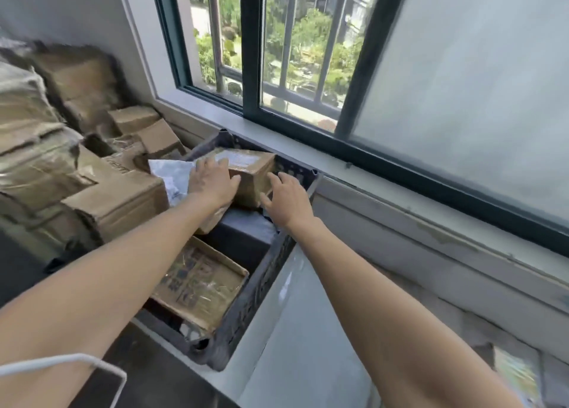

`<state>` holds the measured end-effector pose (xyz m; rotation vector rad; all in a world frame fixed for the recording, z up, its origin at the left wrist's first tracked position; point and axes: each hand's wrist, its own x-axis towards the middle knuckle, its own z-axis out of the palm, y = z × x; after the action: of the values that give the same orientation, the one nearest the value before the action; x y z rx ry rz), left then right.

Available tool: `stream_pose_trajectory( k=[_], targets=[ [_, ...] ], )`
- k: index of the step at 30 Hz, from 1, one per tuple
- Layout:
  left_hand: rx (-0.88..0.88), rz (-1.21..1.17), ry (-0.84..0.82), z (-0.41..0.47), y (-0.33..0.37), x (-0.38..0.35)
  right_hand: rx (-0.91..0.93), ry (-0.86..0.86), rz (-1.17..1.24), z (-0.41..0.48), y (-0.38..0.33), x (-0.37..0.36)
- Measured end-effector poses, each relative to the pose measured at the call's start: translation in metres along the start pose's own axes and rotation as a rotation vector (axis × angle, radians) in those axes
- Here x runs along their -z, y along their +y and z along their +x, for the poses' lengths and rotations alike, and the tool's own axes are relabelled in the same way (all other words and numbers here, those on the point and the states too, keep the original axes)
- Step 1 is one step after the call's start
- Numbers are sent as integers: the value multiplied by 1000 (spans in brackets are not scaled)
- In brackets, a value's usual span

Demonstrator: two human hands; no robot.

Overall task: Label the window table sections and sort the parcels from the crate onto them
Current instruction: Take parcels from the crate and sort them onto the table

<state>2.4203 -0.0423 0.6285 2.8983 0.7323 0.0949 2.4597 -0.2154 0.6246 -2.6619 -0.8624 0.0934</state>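
Writing: the box (pixel 251 176) in the crate carried a white printed label on its top, too blurred to read; the flat parcel (pixel 197 284) near the crate's near end bore dark print, also unreadable; a carton (pixel 120 192) to the left showed letters that looked like "em", the rest cut off.
Left hand (pixel 212 181): fingers spread, laid over the box's top left edge, palm against its side, touching a white mailer (pixel 174 176) just beside it.
Right hand (pixel 284 196): fingers spread and curled at the box's right lower corner, touching it; I could not tell whether it gripped.
Box: stood at the crate's far end, slightly tilted, resting on other parcels, a dark parcel (pixel 243 238) just in front of it.
Crate (pixel 261 281): black, perforated walls, far end against the sill (pixel 277 148), its right wall running along the pale surface (pixel 295 330).
Edges: the crate's near corner sat close to the surface's near edge; stacked cartons crowded its left side.
Open room: the surface to the right of the crate lay bare up to the wall under the window (pixel 308 53), with a flat item (pixel 514 370) at the far right, blurred.
Cable (pixel 77 361): white, looped at the lower left.
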Motion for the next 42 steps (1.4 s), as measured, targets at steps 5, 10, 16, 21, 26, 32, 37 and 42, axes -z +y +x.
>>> stream_pose_trajectory(
  k=[5,10,16,21,26,32,37,42],
  targets=[
    [-11,-76,-75,15,-18,-17,-54,-8,64,32,-23,-25],
    [-109,-56,-78,27,-25,-27,-584,-82,706,61,-37,-35],
    [-124,-102,-46,30,-33,-37,-924,-161,1151,85,-40,-41],
    [-113,-173,16,27,-37,-36,-970,-197,1291,80,-42,-39],
    [46,-513,181,28,-24,-22,-985,12,1359,66,-35,-30],
    [448,-992,201,30,7,4,-823,108,1448,35,-10,-6],
    [414,-1340,-33,18,42,13,-702,197,1698,6,11,7],
    [169,-1694,-406,-11,75,24,-553,126,1739,-31,27,13]
  ],
)
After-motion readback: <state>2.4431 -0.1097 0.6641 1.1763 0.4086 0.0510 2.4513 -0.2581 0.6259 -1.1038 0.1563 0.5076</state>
